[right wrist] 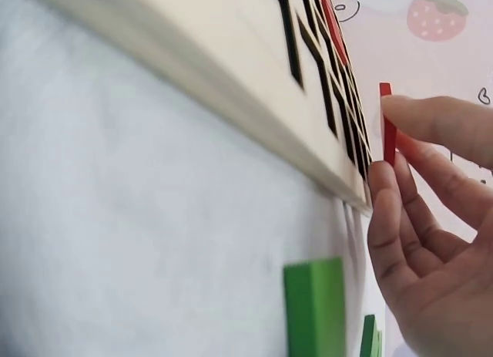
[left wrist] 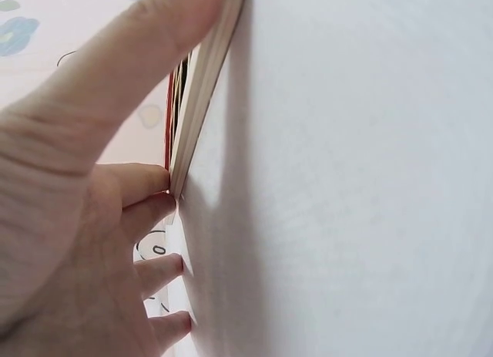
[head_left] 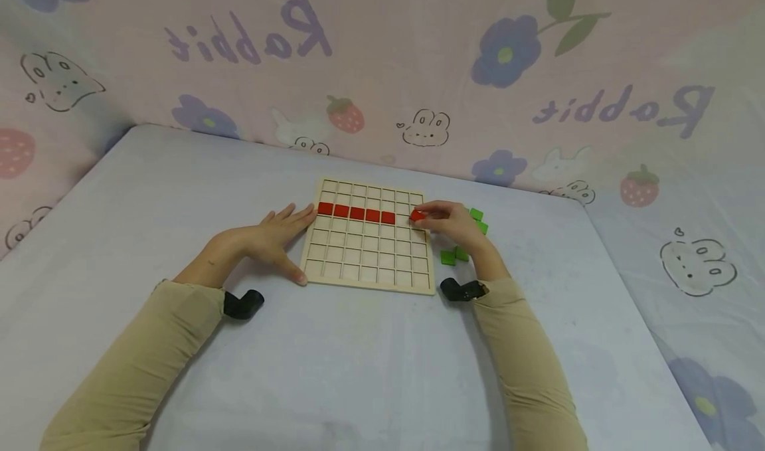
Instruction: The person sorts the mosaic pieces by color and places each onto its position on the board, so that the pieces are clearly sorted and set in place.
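A wooden grid board (head_left: 367,287) lies on the white table, with several red square tiles (head_left: 357,213) side by side in one row. My left hand (head_left: 269,240) is spread along the board's left edge, thumb at the near corner and fingertips by the red row. In the left wrist view, the thumb (left wrist: 131,64) lies against the board's side. Over the right end of that row, my right hand (head_left: 459,226) pinches a red tile (right wrist: 389,126) between thumb and fingers. The right wrist view shows this tile held on edge, close to the board's rim.
Several green tiles lie right of the board, some nearer (head_left: 447,258) and some farther back (head_left: 476,214), partly hidden by my right hand. Black wrist cameras (head_left: 244,304) jut inward from both sleeves. A patterned cloth (head_left: 382,72) hangs behind the table's back edge.
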Motion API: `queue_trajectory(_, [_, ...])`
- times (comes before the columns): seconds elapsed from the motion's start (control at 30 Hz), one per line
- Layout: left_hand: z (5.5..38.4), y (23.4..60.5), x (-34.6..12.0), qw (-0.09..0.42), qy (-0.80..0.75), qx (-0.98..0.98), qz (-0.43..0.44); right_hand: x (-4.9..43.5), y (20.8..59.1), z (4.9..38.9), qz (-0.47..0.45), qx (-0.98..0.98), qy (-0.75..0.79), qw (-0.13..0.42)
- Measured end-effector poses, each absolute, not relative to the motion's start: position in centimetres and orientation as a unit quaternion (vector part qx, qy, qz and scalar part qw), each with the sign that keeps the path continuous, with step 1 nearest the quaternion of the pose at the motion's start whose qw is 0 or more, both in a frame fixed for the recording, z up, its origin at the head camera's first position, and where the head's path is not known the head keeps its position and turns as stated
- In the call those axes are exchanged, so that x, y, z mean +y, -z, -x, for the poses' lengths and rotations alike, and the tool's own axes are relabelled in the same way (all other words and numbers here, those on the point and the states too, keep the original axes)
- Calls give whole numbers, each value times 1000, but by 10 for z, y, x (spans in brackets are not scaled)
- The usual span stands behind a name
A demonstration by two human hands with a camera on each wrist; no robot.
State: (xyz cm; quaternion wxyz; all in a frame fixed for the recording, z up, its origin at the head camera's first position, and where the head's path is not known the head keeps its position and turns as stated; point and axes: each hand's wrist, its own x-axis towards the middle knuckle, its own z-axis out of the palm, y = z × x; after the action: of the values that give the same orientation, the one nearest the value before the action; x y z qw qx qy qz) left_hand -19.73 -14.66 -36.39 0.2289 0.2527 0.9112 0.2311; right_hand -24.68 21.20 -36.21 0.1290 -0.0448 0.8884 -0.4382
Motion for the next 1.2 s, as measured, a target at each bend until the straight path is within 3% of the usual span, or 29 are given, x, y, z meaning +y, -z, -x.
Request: queue_trajectory(1.2, [198, 365, -146, 227, -225, 914, -250, 194, 361, 255, 127, 897, 397, 148])
